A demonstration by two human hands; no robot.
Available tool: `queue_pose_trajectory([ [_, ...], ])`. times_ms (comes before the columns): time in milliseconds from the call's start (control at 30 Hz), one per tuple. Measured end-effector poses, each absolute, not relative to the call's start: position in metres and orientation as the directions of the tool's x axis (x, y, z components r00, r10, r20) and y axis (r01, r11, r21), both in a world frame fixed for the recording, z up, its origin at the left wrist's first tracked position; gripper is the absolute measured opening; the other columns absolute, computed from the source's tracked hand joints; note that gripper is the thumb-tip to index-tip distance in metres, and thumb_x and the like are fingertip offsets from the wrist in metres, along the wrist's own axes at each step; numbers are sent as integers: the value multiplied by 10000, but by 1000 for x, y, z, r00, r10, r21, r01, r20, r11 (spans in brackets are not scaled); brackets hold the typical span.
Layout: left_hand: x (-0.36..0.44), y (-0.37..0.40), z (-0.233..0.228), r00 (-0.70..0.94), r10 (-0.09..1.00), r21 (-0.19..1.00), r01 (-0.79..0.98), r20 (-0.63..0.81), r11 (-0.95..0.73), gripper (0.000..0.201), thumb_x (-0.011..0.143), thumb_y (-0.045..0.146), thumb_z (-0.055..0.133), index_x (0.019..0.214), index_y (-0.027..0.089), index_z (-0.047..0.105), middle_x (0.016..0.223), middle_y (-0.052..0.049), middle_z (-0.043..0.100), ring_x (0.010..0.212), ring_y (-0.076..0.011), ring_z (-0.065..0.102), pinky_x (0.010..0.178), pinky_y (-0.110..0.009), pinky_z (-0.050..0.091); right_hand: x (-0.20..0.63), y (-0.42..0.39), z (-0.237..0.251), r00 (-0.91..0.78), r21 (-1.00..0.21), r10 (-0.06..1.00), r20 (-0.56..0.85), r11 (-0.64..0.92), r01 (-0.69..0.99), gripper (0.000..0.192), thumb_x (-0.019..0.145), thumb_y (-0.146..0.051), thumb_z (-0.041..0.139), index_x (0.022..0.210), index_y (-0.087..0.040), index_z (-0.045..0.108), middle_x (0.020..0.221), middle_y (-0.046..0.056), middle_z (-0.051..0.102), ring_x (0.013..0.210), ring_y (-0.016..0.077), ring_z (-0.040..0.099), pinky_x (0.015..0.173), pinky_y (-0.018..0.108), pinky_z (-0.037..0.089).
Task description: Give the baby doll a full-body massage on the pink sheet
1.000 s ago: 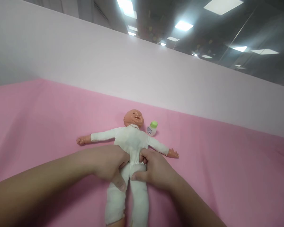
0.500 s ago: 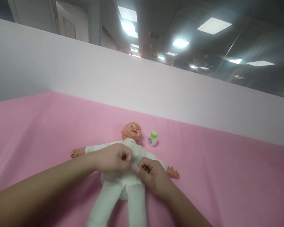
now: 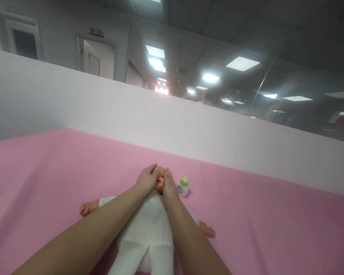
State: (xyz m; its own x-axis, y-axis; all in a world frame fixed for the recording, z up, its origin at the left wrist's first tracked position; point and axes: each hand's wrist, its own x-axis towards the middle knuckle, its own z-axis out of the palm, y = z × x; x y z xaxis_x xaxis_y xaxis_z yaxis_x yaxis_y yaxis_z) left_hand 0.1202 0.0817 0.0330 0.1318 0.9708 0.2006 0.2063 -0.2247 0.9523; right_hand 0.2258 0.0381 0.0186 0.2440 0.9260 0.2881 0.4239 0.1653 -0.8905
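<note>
A baby doll [image 3: 149, 221] in a white cloth suit lies on its back, arms spread to the sides. My left hand [image 3: 148, 180] rests against the left side of its head, fingers stretched out and the thumb near the face. On the opposite side, my right hand [image 3: 169, 187] lies along the cheek with straight fingers. Both hands are open, and the doll's face [image 3: 159, 182] shows between them. Close to my right hand stands a small clear bottle [image 3: 183, 190] with a green cap and a printed label. My forearms cover part of the doll's arms.
Pink cloth [image 3: 263, 214] covers the surface under the doll, with a few creases. A white wall panel [image 3: 189, 130] rises behind it. Beyond are a door [image 3: 99, 61], glass and ceiling lights.
Both hands have moved up from the doll's chest to the sides of its head, and their curled fingers have straightened. The view has tilted up a little.
</note>
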Motion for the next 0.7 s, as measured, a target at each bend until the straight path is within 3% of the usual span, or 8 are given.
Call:
queue_pose_trajectory([
  [100, 112, 80, 20, 149, 977, 980, 105, 151, -167, 557, 918, 251, 551, 1463, 143, 521, 1509, -146, 546, 1355, -248, 554, 1133, -337, 420, 226, 42, 4, 267, -945, 929, 258, 185, 268, 633, 991, -506, 333, 1535, -183, 361, 1564, 108, 461, 1378, 233, 521, 1067, 356, 484],
  [233, 103, 76, 11, 205, 976, 996, -55, 74, -64, 640, 933, 273, 539, 1548, 167, 392, 1420, -150, 623, 1171, -227, 688, 967, -317, 559, 228, 47, -7, 267, -973, 937, 225, 203, 109, 638, 893, -454, 527, 1476, -217, 426, 1522, 79, 513, 1339, 231, 556, 1054, 327, 498],
  [400, 104, 78, 6, 170, 985, 934, -354, 20, 42, 627, 787, 255, 726, 1392, 183, 579, 1231, -149, 713, 1017, -271, 728, 899, -371, 580, 229, 56, -9, 327, -967, 932, 156, 212, -144, 662, 710, -455, 786, 1302, -244, 580, 1322, 74, 643, 1116, 267, 667, 934, 367, 557],
  [567, 108, 86, -3, 120, 993, 938, -345, 15, 27, 546, 764, 260, 765, 1297, 216, 653, 1174, -114, 730, 1032, -265, 712, 938, -371, 550, 229, 60, -9, 377, -967, 916, 133, 203, -153, 688, 616, -441, 902, 1218, -252, 628, 1235, 71, 663, 1051, 256, 671, 895, 368, 560],
  [700, 109, 86, -4, 109, 994, 929, -369, 21, 21, 481, 801, 272, 743, 1274, 223, 673, 1179, -103, 730, 1056, -253, 697, 951, -364, 540, 229, 64, -12, 388, -940, 911, 139, 245, -238, 587, 631, -406, 902, 1143, -251, 660, 1190, 49, 688, 1059, 239, 665, 942, 364, 538],
])
